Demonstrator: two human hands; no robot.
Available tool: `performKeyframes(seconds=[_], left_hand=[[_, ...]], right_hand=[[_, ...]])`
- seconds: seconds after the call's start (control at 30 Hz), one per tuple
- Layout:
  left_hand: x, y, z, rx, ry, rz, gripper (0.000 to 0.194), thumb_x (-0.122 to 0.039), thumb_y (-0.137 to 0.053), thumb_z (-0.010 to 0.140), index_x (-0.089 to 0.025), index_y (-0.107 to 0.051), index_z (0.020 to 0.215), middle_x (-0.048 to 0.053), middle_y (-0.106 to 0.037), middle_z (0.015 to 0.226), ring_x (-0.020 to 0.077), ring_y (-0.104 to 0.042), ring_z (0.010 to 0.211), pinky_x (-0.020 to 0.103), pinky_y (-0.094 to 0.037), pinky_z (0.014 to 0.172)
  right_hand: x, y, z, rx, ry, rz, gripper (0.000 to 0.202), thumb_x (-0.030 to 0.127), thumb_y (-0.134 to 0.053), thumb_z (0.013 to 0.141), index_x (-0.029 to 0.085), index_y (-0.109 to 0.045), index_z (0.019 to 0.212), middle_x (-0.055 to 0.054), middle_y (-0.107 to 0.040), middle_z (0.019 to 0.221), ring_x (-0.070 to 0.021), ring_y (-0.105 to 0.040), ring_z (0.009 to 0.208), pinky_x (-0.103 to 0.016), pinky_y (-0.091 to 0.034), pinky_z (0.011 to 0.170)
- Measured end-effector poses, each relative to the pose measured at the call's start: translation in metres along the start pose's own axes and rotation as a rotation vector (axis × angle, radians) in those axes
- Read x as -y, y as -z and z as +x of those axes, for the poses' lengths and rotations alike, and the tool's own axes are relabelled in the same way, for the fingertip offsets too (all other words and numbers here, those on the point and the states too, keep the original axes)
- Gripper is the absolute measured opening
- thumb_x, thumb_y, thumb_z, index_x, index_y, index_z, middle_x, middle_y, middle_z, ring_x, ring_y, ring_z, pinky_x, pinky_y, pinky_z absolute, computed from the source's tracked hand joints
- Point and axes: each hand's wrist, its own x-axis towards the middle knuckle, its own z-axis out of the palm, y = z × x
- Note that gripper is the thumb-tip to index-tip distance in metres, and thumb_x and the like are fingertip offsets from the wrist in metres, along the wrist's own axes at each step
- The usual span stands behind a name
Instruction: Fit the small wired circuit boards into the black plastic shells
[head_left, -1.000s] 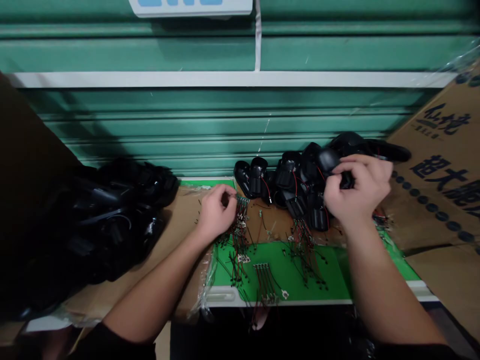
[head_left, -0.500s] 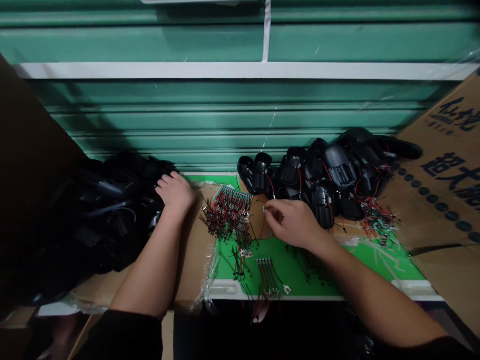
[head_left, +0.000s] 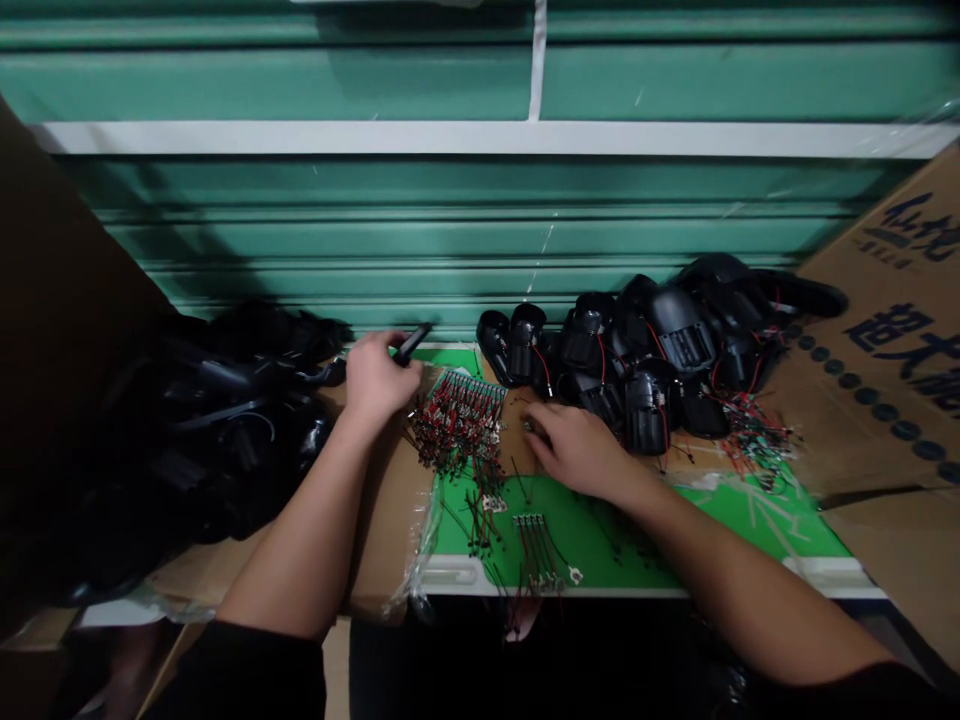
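My left hand (head_left: 379, 378) is closed on a black plastic part (head_left: 412, 344), whose dark end sticks out beyond the fingers. To its left lies a heap of black plastic parts (head_left: 225, 430). My right hand (head_left: 574, 440) is closed in a pinch over the brown cardboard; a tiny piece shows at its fingertips, too small to name. Between the hands sits a pile of small circuit boards with red and black wires (head_left: 459, 420). Nearer to me, a short row of wired boards (head_left: 531, 530) lies on the green board (head_left: 607, 560).
Black plastic housings with red wires (head_left: 649, 400) are heaped behind and right of my right hand. More loose wires (head_left: 757, 440) lie beside them. A printed cardboard box (head_left: 892, 330) stands at the right, and a green slatted wall (head_left: 420, 190) rises behind.
My left hand has come away from the black heap, moving right and slightly up, with a black plastic part now in it. My right hand has stayed nearly in place.
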Motion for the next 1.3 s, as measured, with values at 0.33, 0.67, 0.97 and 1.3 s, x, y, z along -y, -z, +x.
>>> performKeyframes(seconds=[0.33, 0.67, 0.97, 1.3], left_hand=[[0.022, -0.013, 0.004, 0.147, -0.083, 0.008, 0.039, -0.014, -0.07, 0.07, -0.025, -0.084, 0.105, 0.012, -0.049, 0.162, 0.042, -0.045, 0.147, 0.06, -0.037, 0.122], [0.017, -0.014, 0.009, 0.255, 0.167, -0.126, 0.031, -0.027, -0.073, 0.077, -0.017, -0.075, 0.106, 0.018, -0.058, 0.145, 0.0343, -0.057, 0.14, 0.043, -0.042, 0.123], [0.021, -0.015, 0.014, 0.211, 0.544, -0.129, 0.072, -0.039, -0.09, 0.065, -0.005, -0.064, 0.123, 0.024, -0.073, 0.119, 0.0404, -0.072, 0.11, 0.048, -0.056, 0.096], [-0.037, -0.012, -0.009, 0.156, 0.303, -1.002, 0.035, -0.04, -0.074, 0.087, -0.017, -0.059, 0.109, 0.012, -0.078, 0.108, 0.0217, -0.077, 0.086, 0.038, -0.065, 0.082]], right_hand=[[-0.004, -0.001, 0.001, -0.015, 0.012, 0.073, 0.027, 0.022, -0.052, 0.105, 0.017, -0.07, 0.125, -0.012, -0.076, 0.115, -0.0246, -0.072, 0.102, -0.035, -0.052, 0.09], [-0.003, 0.002, -0.001, -0.133, -0.004, 0.673, 0.007, 0.025, -0.07, 0.095, 0.019, -0.067, 0.097, 0.0, -0.068, 0.079, -0.0136, -0.061, 0.065, -0.027, -0.048, 0.061], [-0.004, 0.016, 0.002, -0.125, -0.024, 1.352, 0.025, 0.033, -0.092, 0.078, 0.022, -0.082, 0.099, -0.002, -0.079, 0.086, -0.0131, -0.073, 0.072, -0.028, -0.062, 0.07], [-0.005, 0.018, 0.0, -0.021, -0.019, 1.36, 0.023, 0.034, -0.09, 0.08, 0.024, -0.083, 0.099, 0.0, -0.078, 0.079, -0.0122, -0.07, 0.063, -0.027, -0.06, 0.061]])
